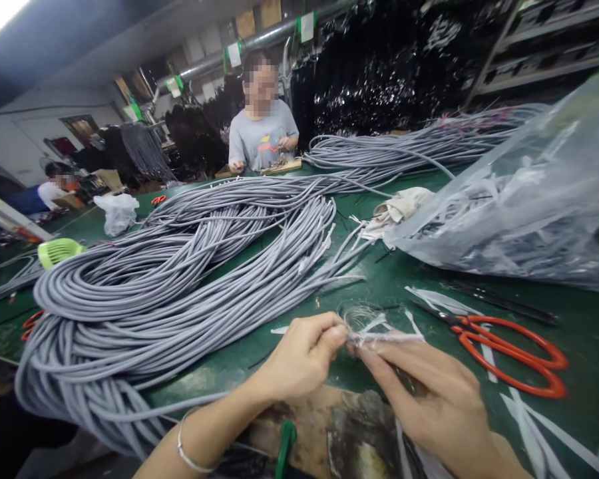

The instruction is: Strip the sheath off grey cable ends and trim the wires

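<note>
Low in the middle of the view, my left hand [307, 352] pinches a thin whitish strand end [362, 340] between thumb and fingers. Close on its right, my right hand [424, 386] holds the same piece with thumb and fingertips, the two hands almost touching. Whether the piece is a cable end or loose strands is too small to tell. Fine clear filaments [362, 316] curl just behind the fingertips. A big bundle of grey cables [180, 279] lies looped across the left and middle of the green table [519, 296].
Red-handled scissors [512, 349] lie right of my right hand, among white strips [554, 432]. Behind them is a large clear plastic bag [519, 199]. A cloth [397, 209] sits beside it. Across the table a person [263, 133] works; another is far left. A green handle [285, 446] is below.
</note>
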Demonstrator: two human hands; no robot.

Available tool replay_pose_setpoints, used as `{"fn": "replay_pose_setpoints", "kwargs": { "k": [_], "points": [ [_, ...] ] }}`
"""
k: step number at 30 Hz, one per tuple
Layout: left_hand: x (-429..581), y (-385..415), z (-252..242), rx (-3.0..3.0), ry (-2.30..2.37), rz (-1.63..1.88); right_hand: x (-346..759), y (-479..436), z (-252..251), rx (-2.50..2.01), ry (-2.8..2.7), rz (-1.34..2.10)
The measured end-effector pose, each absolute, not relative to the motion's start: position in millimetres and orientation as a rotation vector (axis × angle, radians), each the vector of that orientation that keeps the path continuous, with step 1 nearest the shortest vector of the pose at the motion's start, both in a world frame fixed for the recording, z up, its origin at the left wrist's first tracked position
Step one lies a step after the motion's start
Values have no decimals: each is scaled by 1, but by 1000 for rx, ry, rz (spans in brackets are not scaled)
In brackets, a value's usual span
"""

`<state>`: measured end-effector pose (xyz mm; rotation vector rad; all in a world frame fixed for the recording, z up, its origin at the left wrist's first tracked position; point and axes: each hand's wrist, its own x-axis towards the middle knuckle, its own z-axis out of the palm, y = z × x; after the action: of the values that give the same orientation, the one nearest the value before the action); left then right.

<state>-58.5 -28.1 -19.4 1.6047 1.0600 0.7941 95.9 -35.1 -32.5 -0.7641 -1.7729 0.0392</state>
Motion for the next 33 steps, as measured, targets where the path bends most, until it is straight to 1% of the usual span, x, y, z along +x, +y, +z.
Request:
{"fn": "replay_pose_setpoints", "kwargs": {
  "k": [2, 4, 7, 9, 10, 13, 17, 19, 21, 23, 26, 33],
  "points": [
    [-57, -30, -20, 1661, 1126, 831, 96, -35, -34, -730, -1773, -49],
    [-56, -31, -19, 1729, 1185, 882, 95, -34, -34, -742, -1774, -55],
    [-54, -34, -18, 1827, 1237, 955, 95, -31, -33, -860, -1768, 161],
    [-53, -35, -18, 1858, 1233, 954, 96, -30, -33, -932, -1751, 356],
    [-52, -34, -18, 1863, 1220, 944, 96, -30, -34, -952, -1739, 399],
    [-53, -26, -22, 1822, 1256, 988, 96, -37, -35, -868, -1771, 277],
    [-59, -7, -29, 1537, 1472, 1161, 95, -48, -36, -620, -1867, 123],
    [-60, -4, -31, 1520, 1415, 1160, 93, -46, -36, -734, -1786, 159],
    [-59, -7, -31, 1545, 1334, 1132, 91, -40, -37, -945, -1624, 310],
    [-57, -14, -31, 1563, 1293, 1096, 88, -32, -38, -1120, -1480, 550],
    [-54, -22, -31, 1574, 1257, 1027, 85, -25, -38, -1229, -1426, 845],
    [-56, -25, -26, 1457, 1091, 889, 83, -22, -36, -1158, -1332, 1075]
  ]
}}
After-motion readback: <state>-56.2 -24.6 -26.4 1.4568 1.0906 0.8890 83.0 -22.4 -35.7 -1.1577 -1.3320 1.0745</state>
